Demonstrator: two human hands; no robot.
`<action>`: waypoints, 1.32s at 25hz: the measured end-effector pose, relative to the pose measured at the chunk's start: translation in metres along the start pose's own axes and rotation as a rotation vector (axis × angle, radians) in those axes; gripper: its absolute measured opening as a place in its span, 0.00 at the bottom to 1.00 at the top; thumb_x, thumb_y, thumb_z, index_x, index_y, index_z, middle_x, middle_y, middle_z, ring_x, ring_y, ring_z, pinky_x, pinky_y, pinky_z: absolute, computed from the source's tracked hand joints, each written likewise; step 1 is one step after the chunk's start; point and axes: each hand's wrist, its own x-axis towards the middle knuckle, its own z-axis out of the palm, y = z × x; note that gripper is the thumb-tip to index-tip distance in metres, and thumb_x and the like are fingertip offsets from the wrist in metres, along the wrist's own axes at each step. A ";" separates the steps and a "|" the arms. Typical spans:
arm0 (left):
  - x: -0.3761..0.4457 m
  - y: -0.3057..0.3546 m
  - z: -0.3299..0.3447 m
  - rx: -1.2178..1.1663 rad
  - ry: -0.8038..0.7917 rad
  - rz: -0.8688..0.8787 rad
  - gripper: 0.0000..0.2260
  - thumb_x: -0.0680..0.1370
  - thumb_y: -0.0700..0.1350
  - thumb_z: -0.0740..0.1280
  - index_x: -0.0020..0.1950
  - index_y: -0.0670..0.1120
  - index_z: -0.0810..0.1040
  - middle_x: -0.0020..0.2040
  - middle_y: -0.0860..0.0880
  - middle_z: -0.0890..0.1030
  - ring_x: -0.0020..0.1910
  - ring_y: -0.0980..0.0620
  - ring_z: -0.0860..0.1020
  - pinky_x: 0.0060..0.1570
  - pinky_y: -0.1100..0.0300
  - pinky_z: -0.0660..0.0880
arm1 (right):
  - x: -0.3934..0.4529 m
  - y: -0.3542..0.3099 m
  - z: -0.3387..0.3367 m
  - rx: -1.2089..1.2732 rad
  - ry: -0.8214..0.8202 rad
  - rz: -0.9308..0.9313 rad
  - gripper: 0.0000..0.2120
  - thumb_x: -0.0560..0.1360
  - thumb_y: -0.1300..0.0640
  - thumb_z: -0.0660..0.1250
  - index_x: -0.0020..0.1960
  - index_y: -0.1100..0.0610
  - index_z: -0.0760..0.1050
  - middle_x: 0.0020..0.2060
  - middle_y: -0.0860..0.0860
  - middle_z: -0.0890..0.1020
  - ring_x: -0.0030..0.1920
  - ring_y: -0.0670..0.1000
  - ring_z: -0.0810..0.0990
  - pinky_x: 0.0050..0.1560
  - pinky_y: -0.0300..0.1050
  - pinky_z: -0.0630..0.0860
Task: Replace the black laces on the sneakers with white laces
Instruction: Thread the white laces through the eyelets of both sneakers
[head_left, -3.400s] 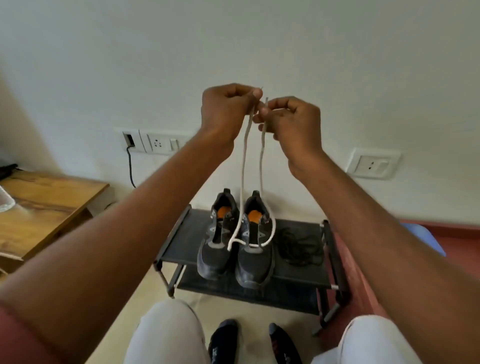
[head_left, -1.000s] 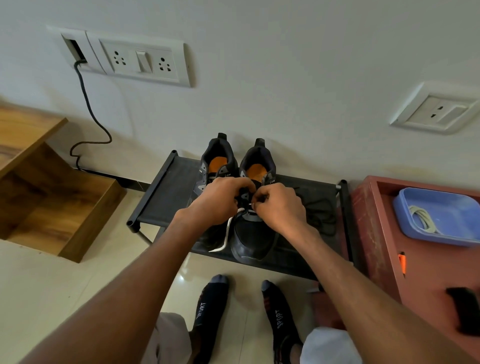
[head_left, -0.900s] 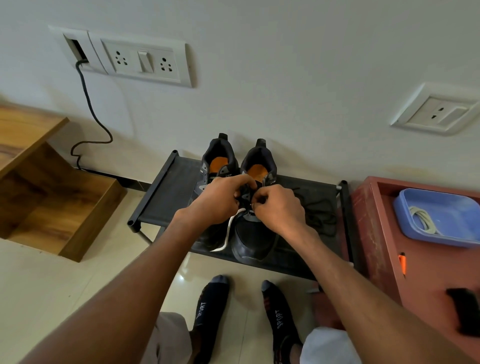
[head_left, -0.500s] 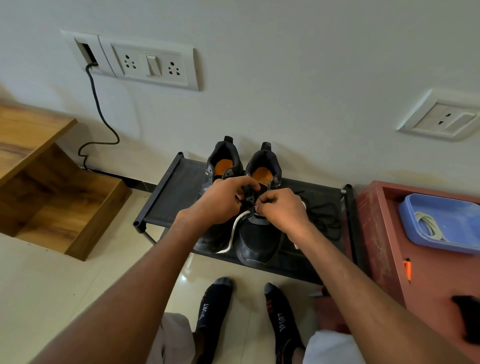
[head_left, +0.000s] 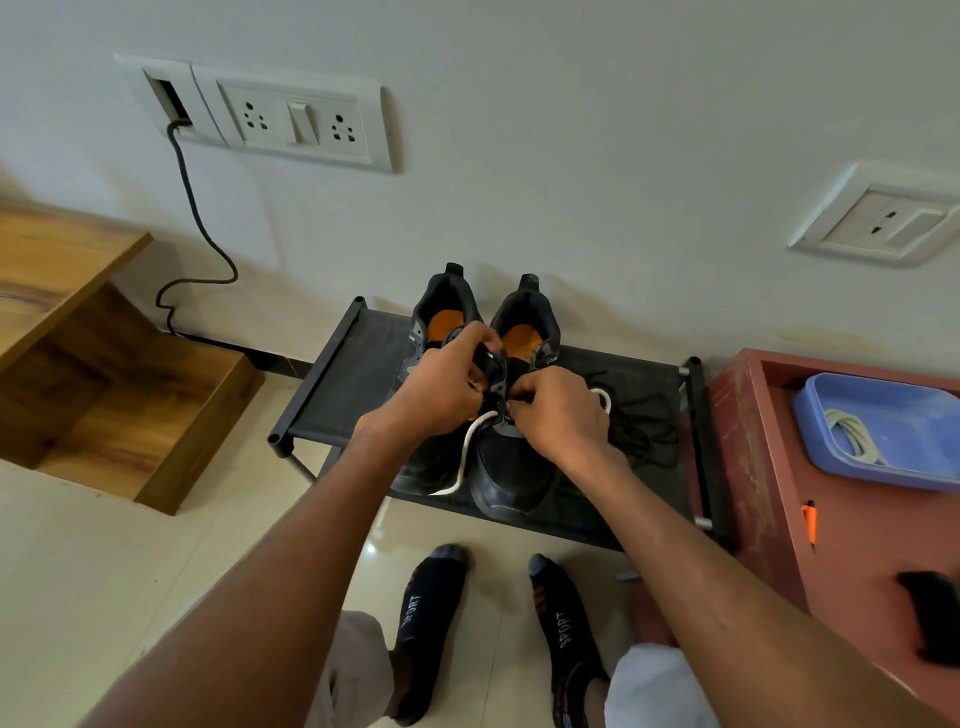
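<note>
Pinching at the eyelets, our left hand (head_left: 439, 387) curls round the tongue and upper of the right-hand sneaker (head_left: 511, 457), while our right hand (head_left: 563, 415) pinches the white lace (head_left: 467, 457) at the same spot. One end of that lace trails down between the two shoes; a loop shows just beyond our right hand. Both sneakers sit side by side on the black shoe rack (head_left: 343, 384), heels to the wall. A heap of black laces (head_left: 647, 431) lies on the rack just beside them.

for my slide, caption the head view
Both hands, left hand and right hand, thread a white lace into a black sneaker on a rack.
</note>
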 end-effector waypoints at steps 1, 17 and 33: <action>0.000 -0.001 0.000 -0.025 0.019 -0.034 0.20 0.76 0.32 0.69 0.62 0.50 0.71 0.47 0.43 0.84 0.43 0.46 0.85 0.46 0.48 0.85 | 0.000 -0.001 -0.001 -0.020 -0.003 -0.003 0.07 0.81 0.54 0.71 0.55 0.47 0.87 0.51 0.47 0.86 0.52 0.53 0.83 0.45 0.48 0.78; -0.002 0.007 0.011 -0.035 0.102 -0.153 0.05 0.73 0.42 0.80 0.40 0.47 0.85 0.36 0.52 0.85 0.37 0.56 0.84 0.45 0.57 0.84 | 0.003 -0.010 -0.030 0.317 -0.356 0.149 0.10 0.77 0.66 0.72 0.55 0.56 0.86 0.44 0.51 0.83 0.44 0.47 0.78 0.38 0.39 0.71; 0.004 0.015 0.027 0.025 0.040 -0.177 0.10 0.79 0.46 0.75 0.44 0.46 0.75 0.38 0.50 0.78 0.38 0.52 0.76 0.36 0.62 0.68 | 0.004 -0.003 -0.021 -0.203 -0.326 -0.039 0.46 0.66 0.44 0.84 0.77 0.47 0.64 0.71 0.53 0.70 0.68 0.59 0.75 0.61 0.56 0.77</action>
